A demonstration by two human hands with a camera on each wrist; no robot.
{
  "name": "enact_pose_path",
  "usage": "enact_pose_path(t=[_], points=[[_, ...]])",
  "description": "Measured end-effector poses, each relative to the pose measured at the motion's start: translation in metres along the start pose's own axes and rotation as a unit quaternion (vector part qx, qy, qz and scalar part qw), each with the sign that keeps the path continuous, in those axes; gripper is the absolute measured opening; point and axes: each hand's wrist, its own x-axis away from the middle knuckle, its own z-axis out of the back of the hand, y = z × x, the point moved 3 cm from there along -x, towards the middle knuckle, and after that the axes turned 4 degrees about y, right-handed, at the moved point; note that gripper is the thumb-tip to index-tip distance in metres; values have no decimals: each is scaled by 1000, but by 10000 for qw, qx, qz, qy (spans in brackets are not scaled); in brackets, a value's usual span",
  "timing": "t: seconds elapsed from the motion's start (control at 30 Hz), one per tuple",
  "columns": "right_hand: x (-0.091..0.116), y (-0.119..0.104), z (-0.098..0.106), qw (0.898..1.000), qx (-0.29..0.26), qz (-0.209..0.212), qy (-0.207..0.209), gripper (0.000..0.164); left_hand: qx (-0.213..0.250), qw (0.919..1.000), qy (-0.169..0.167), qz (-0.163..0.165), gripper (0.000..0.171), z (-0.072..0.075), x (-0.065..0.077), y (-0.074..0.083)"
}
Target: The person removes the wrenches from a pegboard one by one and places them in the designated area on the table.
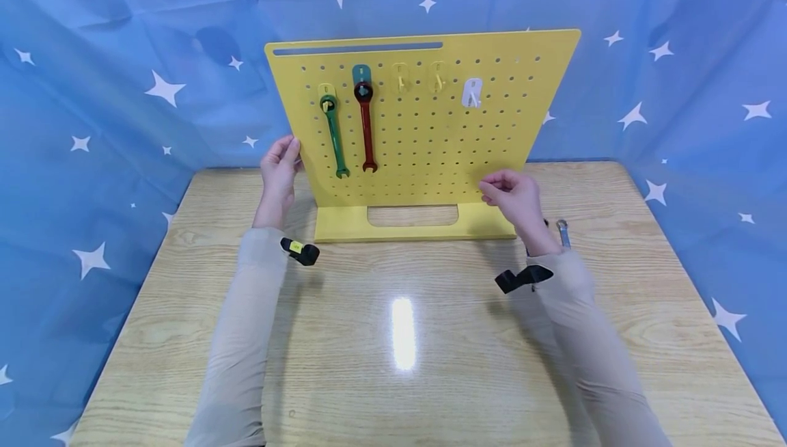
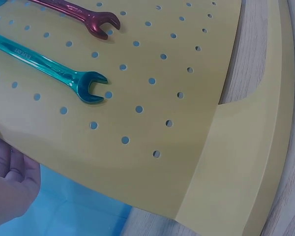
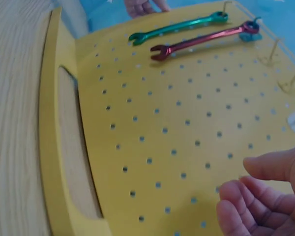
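A yellow pegboard (image 1: 424,139) stands on its base at the back of the table. At its left edge my left hand (image 1: 279,170) grips the board, thumb in front and fingers behind. My right hand (image 1: 512,194) hovers before the lower right of the board, fingers loosely curled with nothing in them. From a yellow hook hangs a green combination wrench (image 1: 335,136); a red combination wrench (image 1: 367,129) hangs beside it on a teal hook (image 1: 361,72). Their open ends point down. Two yellow hooks (image 1: 438,80) and a white hook (image 1: 472,93) farther right carry nothing.
Another wrench (image 1: 563,232) lies on the table right of the board, partly hidden by my right wrist. The wooden table (image 1: 344,337) stretches toward me. A blue curtain with white stars (image 1: 162,88) closes off the back and sides.
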Motion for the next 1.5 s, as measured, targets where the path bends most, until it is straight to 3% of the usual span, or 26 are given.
enact_pose_path(t=[0.47,0.7,1.0,1.5], points=[[-8,-26,-37,9989,-300,203,-287,21,64,9999,-53,-78,5,0,-1,-1],[-1,-60,-54,9974,-241,409,-538,20,9,9999,-70,-74,6,0,-2,-1],[-19,-60,-80,9941,-531,527,-786,23,9,10000,19,-62,7,1,-2,-2],[-34,-85,-120,9829,-807,953,-1352,35,76,10000,41,-39,6,0,-2,-2]])
